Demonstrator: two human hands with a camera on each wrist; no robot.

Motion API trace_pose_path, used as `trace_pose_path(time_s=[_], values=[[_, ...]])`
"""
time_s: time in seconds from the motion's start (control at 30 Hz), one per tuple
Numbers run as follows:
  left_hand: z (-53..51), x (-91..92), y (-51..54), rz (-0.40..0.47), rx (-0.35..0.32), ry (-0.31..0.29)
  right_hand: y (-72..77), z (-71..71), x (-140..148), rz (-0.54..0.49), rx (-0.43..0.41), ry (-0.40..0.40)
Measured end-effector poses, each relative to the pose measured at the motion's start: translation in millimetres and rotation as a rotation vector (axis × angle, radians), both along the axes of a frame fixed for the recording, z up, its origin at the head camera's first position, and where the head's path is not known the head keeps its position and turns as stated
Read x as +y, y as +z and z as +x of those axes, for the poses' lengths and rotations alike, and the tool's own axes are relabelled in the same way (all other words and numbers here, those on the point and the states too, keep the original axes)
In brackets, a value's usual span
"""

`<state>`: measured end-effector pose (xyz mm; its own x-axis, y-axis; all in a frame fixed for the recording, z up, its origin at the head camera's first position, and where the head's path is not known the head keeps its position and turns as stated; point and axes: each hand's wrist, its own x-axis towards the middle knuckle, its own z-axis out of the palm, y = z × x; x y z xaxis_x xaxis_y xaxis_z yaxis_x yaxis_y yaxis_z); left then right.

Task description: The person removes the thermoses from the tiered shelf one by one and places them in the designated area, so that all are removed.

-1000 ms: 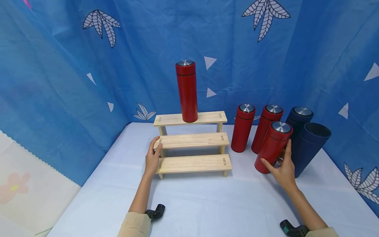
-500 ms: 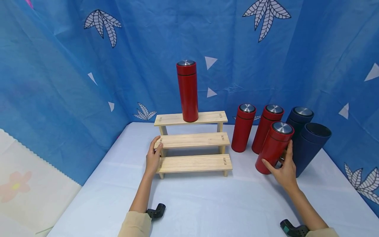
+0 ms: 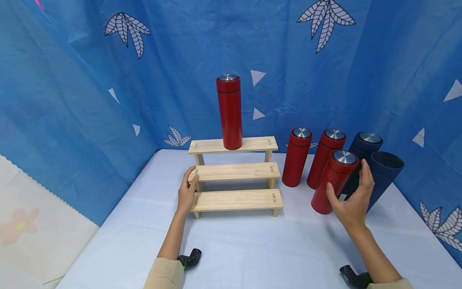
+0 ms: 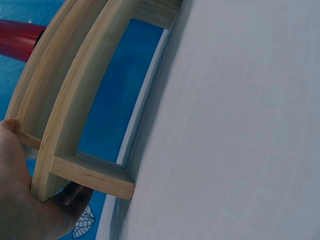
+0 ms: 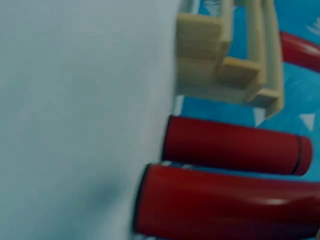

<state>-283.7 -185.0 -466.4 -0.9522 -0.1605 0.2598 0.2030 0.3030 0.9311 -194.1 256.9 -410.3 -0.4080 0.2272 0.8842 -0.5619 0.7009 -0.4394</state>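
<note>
My left hand (image 3: pixel 186 192) grips the left end of a three-tier wooden shelf (image 3: pixel 234 200); in the left wrist view, part of the hand (image 4: pixel 22 192) lies against the end of its boards. Spread fingers and thumb mark my right hand (image 3: pixel 353 204), just in front of the nearest red thermos (image 3: pixel 332 180), which stands upright on the table. Whether the thumb touches it, I cannot tell. Behind it are two more red thermoses, one further left (image 3: pixel 296 158) and one closer (image 3: pixel 323 160). Another red thermos (image 3: pixel 229 114) stands on the top tier.
Two dark blue thermoses stand on the right, one with a silver lid top (image 3: pixel 364 146) and one with a black top (image 3: pixel 388 172) close beside my right hand. A white cloth (image 3: pixel 267 253) covers the table, and a blue patterned curtain (image 3: pixel 180 80) hangs behind.
My right hand has come off the side of the nearest red thermos, moving slightly right with its fingers spreading. My left hand has stayed on the shelf.
</note>
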Motion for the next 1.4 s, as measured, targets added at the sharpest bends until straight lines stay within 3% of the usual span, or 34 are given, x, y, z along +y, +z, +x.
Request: trace_pose_path(time_s=[0.1, 0.2, 0.33, 0.5, 0.57, 0.8, 0.97, 1.1, 1.4], values=[[0.2, -0.3, 0.0, 0.002, 0.000, -0.007, 27.9, 5.1, -23, -0.018, 0.070, 0.019], [0.8, -0.2, 1.2, 0.007, -0.007, -0.015, 54.8, 10.3, -53, -0.049, 0.114, 0.101], [6.7, 2.1, 9.8, 0.008, -0.021, -0.026, 75.4, 5.1, -85, -0.023, 0.121, 0.183], [21.3, 9.0, 29.8, -0.016, -0.012, -0.024, 76.1, -36.9, -106, 0.057, 0.097, 0.289], [23.8, 10.1, 33.3, -0.025, -0.009, -0.022, 80.4, -52.5, -116, 0.072, 0.082, 0.338], [-0.1, -1.5, 1.0, -0.001, -0.016, -0.018, 108.0, -97.9, -157, 0.073, 0.051, 0.504], [0.3, -2.1, -0.7, -0.004, -0.007, -0.006, 130.7, -121.8, -182, 0.052, -0.044, 0.521], [0.5, -3.0, -1.0, -0.004, -0.003, -0.002, 139.6, -138.1, -196, 0.051, -0.165, 0.517], [-0.2, -1.6, -0.6, 0.000, -0.011, -0.005, 131.9, -157.6, -208, 0.060, -0.389, 0.572]])
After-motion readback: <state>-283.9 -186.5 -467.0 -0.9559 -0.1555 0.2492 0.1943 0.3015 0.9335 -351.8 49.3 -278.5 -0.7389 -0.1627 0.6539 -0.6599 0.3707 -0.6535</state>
